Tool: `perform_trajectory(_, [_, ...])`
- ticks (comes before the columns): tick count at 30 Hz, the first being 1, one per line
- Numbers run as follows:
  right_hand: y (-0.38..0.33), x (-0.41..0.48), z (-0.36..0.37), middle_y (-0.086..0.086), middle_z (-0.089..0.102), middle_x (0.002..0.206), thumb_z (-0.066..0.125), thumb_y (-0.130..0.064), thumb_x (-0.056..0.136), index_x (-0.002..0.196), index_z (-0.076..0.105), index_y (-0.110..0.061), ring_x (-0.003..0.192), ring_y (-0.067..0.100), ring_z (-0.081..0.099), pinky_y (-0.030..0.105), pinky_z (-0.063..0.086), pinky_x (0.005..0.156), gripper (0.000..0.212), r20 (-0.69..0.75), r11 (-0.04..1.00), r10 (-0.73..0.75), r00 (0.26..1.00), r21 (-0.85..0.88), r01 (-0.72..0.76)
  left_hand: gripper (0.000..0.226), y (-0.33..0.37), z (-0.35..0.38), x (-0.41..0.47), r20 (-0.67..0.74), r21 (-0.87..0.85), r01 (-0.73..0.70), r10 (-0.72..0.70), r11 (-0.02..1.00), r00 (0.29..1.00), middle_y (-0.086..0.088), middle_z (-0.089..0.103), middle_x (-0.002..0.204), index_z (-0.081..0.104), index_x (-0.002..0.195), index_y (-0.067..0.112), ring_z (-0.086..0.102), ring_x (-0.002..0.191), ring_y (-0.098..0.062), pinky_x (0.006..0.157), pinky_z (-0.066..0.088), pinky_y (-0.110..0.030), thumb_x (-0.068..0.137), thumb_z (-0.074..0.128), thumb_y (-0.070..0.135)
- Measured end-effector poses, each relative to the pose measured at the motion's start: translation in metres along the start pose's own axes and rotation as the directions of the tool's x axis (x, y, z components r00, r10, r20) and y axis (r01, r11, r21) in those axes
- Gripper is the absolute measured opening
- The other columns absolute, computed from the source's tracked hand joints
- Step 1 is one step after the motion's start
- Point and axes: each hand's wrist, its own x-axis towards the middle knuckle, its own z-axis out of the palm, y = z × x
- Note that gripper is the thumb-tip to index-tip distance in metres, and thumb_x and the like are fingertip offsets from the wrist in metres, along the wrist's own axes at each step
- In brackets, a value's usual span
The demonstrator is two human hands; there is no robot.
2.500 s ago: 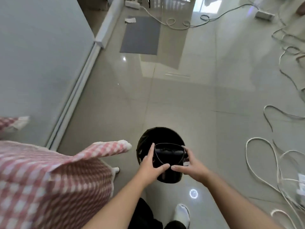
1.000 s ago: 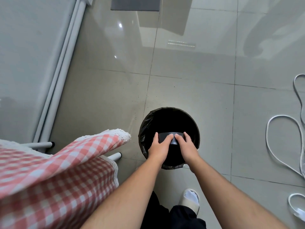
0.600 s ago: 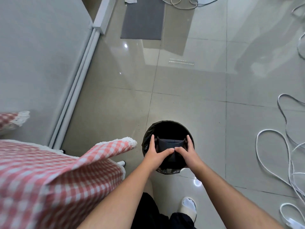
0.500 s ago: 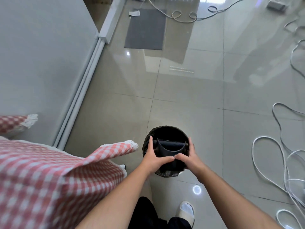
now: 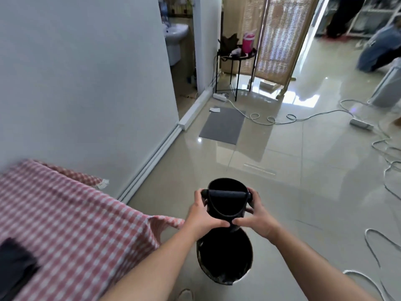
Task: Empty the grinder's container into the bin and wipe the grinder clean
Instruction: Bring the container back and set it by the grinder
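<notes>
You have the grinder's black container point(image 5: 226, 203) clamped between both hands. Your left hand point(image 5: 201, 216) wraps its left side and your right hand point(image 5: 258, 216) its right. Your fingers curl round the wall, and your thumbs nearly meet on the near face. It sits roughly upright with its mouth open to the view and a dark bar across the top. You hold it in the air above the bin point(image 5: 219, 279). The bin is lined in black and stands on the floor just beside your table corner.

The floor point(image 5: 282, 170) is glossy pale tile that mirrors the daylight. White cables point(image 5: 390, 166) loop across it on your right. A grey mat point(image 5: 222, 126) lies ahead by the end of the white wall point(image 5: 86, 83), with a power strip point(image 5: 220, 96) beyond it.

On your left, a red-and-white checked tablecloth point(image 5: 76, 224) covers the table, and a dark object point(image 5: 13, 270), too blurred to name, lies at its near edge.

Farther back stands a small black side table point(image 5: 237, 55) carrying a pink cup point(image 5: 247, 43), next to a woven folding screen point(image 5: 280, 35). A washbasin point(image 5: 174, 32) shows through the doorway.
</notes>
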Motion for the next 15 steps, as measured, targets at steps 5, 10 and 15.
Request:
perform_trajectory(5, [-0.048,0.004,0.025,0.000,0.044,0.135,0.079,0.005,0.061,0.133,0.025,-0.027,0.124,0.021,0.047,0.021,0.052,0.081,0.096,0.110,0.987,-0.155,0.982,-0.023,0.158,0.100,0.029,-0.040,-0.040,-0.245,0.010,-0.099,0.098,0.995,0.965,0.019,0.055,0.108,0.029,0.116,0.036,0.059,0.108,-0.010,0.090,0.050,-0.019,0.039,0.092,0.036])
perform_trajectory(10, [-0.102,0.007,0.092,-0.005,0.046,0.130,0.079,0.007,0.063,0.136,0.026,-0.024,0.124,0.020,0.045,0.046,0.051,0.094,0.095,0.252,0.955,-0.273,0.928,-0.049,0.294,0.101,0.028,-0.107,-0.090,-0.450,0.006,-0.167,0.151,0.986,0.880,0.023,0.050,0.111,0.027,0.117,0.036,0.058,0.106,-0.006,0.089,0.052,-0.019,0.044,0.096,0.034])
perform_trajectory(15, [-0.138,0.001,0.183,-0.012,0.046,0.127,0.080,0.002,0.063,0.134,0.028,-0.028,0.120,0.012,0.044,0.028,0.056,0.080,0.093,0.434,0.910,-0.346,0.832,-0.061,0.411,0.094,0.001,-0.172,-0.149,-0.645,-0.065,-0.140,0.065,0.988,0.761,0.021,0.052,0.116,0.035,0.112,0.039,0.059,0.107,-0.002,0.082,0.053,-0.015,0.044,0.098,0.027])
